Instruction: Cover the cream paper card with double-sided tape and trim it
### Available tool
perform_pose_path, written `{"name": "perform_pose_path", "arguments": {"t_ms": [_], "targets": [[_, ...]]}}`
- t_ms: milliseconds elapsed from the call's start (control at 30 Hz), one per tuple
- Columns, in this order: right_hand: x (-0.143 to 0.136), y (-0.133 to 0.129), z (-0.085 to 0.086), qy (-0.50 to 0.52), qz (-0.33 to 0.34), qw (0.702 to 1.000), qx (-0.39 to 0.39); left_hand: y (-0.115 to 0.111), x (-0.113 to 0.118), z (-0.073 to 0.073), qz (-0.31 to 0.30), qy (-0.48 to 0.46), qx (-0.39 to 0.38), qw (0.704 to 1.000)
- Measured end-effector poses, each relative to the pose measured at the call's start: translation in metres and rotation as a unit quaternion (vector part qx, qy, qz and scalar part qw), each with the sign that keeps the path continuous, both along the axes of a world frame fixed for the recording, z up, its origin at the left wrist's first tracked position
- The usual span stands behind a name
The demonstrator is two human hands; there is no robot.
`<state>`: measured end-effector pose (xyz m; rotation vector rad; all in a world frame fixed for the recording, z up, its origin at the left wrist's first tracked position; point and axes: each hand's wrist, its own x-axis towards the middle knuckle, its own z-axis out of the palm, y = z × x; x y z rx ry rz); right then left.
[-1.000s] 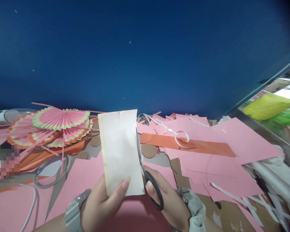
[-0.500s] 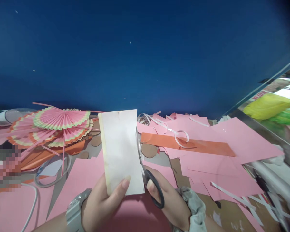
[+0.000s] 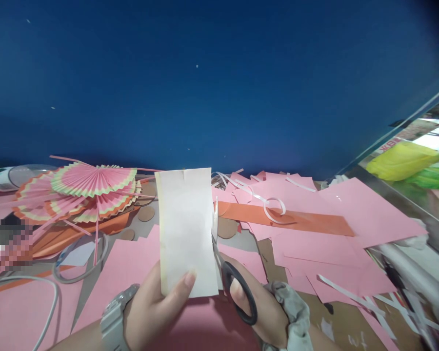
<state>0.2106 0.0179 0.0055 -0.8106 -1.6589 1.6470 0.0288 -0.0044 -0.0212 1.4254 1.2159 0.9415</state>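
Note:
My left hand (image 3: 164, 297) grips a white sheet of paper (image 3: 186, 224) at its lower edge, the thumb lying on the face and the fingers hidden behind. The sheet stands upright and has a yellowish strip down its left side. My right hand (image 3: 252, 297) is closed on black-handled scissors (image 3: 241, 292), the thumb through one loop. Their blades point up along the sheet's right edge, where a narrow strip has parted from it near the bottom. Part of the right hand's fingers is out of sight.
Pink-and-yellow pleated paper fans (image 3: 95, 185) lie at the left, by a roll of tape (image 3: 58, 273). Pink sheets (image 3: 332, 258), an orange strip (image 3: 285, 217) and white paper offcuts (image 3: 351, 292) cover the right side. A blue panel (image 3: 205, 97) rises behind.
The sheet has shifted slightly right and straightened up. The scissors have moved a little to the right, and their blades now show more clearly beside the sheet's edge.

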Motion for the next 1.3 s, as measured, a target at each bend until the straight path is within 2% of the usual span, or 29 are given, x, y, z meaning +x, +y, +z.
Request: {"name": "perform_pose_path", "arguments": {"t_ms": [100, 367, 633, 867, 1300], "targets": [[0.0, 0.002, 0.002, 0.032, 0.031, 0.999, 0.005, -0.002, -0.001, 0.001, -0.016, -0.015, 0.002, 1.0], [0.0, 0.001, 0.001, 0.049, 0.037, 0.998, -0.005, -0.004, -0.001, 0.003, -0.049, -0.052, -0.006, 0.997], [0.0, 0.002, -0.006, 0.041, 0.036, 0.998, -0.015, -0.004, -0.005, -0.001, -0.052, -0.015, -0.006, 0.999], [-0.001, 0.001, -0.003, 0.046, 0.035, 0.998, -0.016, -0.003, -0.002, 0.004, -0.043, -0.01, -0.001, 0.999], [0.0, -0.002, -0.011, 0.056, 0.032, 0.997, -0.047, -0.001, 0.002, 0.008, -0.031, -0.033, 0.005, 0.999]]}}
